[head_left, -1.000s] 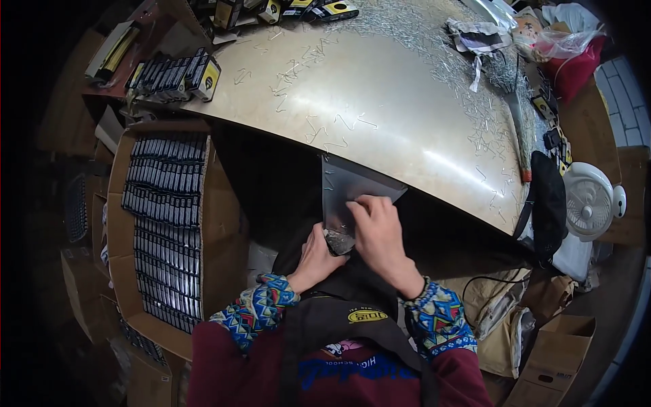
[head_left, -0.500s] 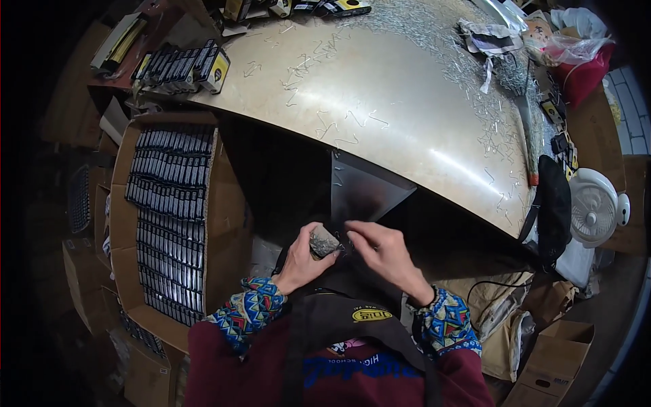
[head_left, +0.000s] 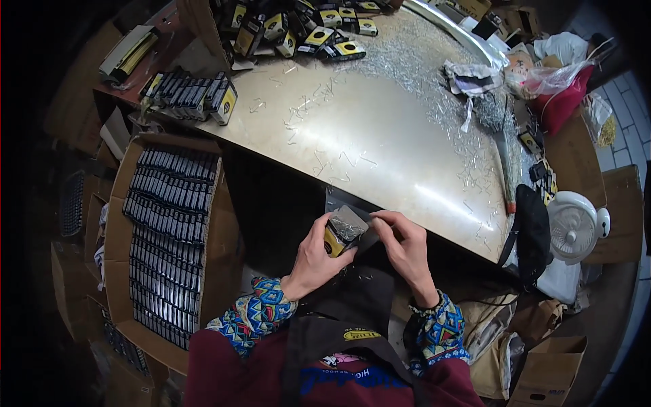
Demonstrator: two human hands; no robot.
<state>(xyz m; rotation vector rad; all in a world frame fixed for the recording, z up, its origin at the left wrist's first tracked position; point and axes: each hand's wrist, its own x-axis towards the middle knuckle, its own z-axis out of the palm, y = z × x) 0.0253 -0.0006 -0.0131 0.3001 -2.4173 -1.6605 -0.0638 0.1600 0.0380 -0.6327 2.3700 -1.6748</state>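
Note:
Below the table's near edge, my left hand (head_left: 313, 264) is wrapped round a small black and yellow carton (head_left: 335, 243). The carton's top is open, with a grey flap raised at the back, and thin bent metal wire hooks (head_left: 348, 226) fill it. At the carton's right side, my right hand (head_left: 405, 251) has thumb and forefinger pinched together by its upper edge. What lies between those fingertips is too small to make out. Just behind the carton, a sheet-metal chute (head_left: 332, 201) hangs under the table edge, largely covered by the carton and my hands.
Loose wire hooks (head_left: 407, 81) are heaped and scattered over the metal-topped table (head_left: 271, 136). Filled cartons (head_left: 186, 95) stand in a row at its left corner, with more piled (head_left: 319, 34) behind. A cardboard box (head_left: 116, 271) of packed cartons is at left, a white fan (head_left: 571, 227) at right.
My left hand has raised the carton and turned it, so its yellow face and the hooks inside show. My right hand has come to its right edge. The view has shifted toward the table's far side.

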